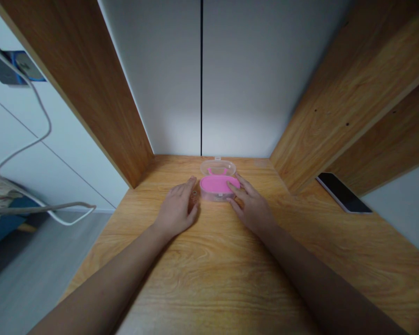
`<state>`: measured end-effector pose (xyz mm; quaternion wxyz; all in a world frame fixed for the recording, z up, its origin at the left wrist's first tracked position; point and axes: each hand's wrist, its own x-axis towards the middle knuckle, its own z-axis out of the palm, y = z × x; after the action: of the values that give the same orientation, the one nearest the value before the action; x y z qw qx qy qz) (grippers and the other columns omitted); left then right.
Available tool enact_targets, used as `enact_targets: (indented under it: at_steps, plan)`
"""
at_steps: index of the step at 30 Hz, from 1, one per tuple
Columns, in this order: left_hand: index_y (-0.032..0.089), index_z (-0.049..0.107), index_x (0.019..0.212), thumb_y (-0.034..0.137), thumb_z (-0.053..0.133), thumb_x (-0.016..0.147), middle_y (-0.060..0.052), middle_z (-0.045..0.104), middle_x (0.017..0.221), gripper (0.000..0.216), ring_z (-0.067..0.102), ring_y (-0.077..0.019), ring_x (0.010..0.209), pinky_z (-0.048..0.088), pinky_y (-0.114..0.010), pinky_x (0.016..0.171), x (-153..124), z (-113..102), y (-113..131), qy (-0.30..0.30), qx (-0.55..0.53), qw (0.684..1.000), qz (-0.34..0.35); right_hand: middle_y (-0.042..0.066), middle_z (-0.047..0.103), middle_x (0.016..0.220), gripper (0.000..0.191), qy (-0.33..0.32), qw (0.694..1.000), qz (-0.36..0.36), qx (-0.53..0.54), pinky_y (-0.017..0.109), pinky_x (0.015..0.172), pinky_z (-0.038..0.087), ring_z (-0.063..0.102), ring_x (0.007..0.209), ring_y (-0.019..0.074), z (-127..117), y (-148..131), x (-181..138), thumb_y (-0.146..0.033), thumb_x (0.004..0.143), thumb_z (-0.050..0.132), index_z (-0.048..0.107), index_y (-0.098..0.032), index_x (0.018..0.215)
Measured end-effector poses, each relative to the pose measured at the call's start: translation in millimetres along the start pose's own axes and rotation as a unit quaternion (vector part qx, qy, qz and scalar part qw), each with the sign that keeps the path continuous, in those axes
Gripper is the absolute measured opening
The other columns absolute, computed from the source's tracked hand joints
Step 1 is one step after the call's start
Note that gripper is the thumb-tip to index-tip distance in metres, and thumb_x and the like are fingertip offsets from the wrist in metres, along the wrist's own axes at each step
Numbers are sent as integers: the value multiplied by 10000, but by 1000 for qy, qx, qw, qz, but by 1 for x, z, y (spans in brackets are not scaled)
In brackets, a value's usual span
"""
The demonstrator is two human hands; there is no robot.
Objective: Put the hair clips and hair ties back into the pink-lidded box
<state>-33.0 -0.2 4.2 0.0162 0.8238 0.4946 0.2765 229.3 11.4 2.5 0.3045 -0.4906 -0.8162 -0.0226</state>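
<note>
A small oval clear plastic box (pixel 217 197) stands on the wooden tabletop, its clear lid (pixel 209 166) hinged back on the far side. A pink tray (pixel 214 184) fills its top. My right hand (pixel 254 207) grips the box's right end, thumb at the front, one fingertip on the pink tray and another finger round the back. Left of the box my left hand (pixel 176 207) lies on the tabletop, fingers stretched out, thumb apart. Between this hand and the box are tiny, partly see-through pieces (pixel 194 192), too small to make out.
A dark-screened phone (pixel 344 193) lies on the tabletop (pixel 202 279) at the right. Wooden panels (pixel 87 83) rise on both sides, with white doors (pixel 244 83) behind the box. A white cable (pixel 43 116) hangs at the left, beyond the table's edge.
</note>
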Motion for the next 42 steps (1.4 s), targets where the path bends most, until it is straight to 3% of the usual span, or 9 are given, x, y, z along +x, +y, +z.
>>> enact_targets:
  at_steps: [5, 9, 26, 42]
  plan:
    - [191, 597, 1290, 369, 583, 879, -142, 563, 1413, 448, 538, -342, 1267, 417, -532, 1085, 0, 1, -8, -7, 47, 998, -51, 132, 439, 1537, 530, 3, 1000, -2, 2, 463, 1104, 487, 516, 1347, 290, 0, 2, 0, -244, 901, 625, 539, -208, 1423]
    - [217, 698, 1111, 396, 552, 913, -119, 593, 1372, 304, 555, -325, 1233, 424, -535, 1061, 0, 2, -10, -17, 44, 997, -60, 146, 455, 1515, 563, 5, 1000, -5, 2, 460, 1117, 472, 499, 1356, 289, 1, 2, 0, -231, 881, 638, 526, -194, 1432]
    - [214, 677, 870, 266, 612, 808, -109, 641, 1267, 103, 537, -313, 1237, 366, -540, 1061, 2, 6, -8, -4, 12, 997, -77, 126, 436, 1516, 578, 46, 998, -21, 28, 504, 1108, 463, 479, 1361, 300, -2, 2, 0, -194, 862, 621, 515, -250, 1427]
    - [247, 721, 889, 315, 575, 925, -67, 676, 1260, 165, 542, -283, 1236, 315, -544, 1083, 4, 7, -10, -11, -9, 998, -56, 109, 475, 1491, 518, 46, 999, -15, 14, 509, 1098, 463, 482, 1347, 303, -5, 2, -1, -222, 875, 614, 553, -257, 1388]
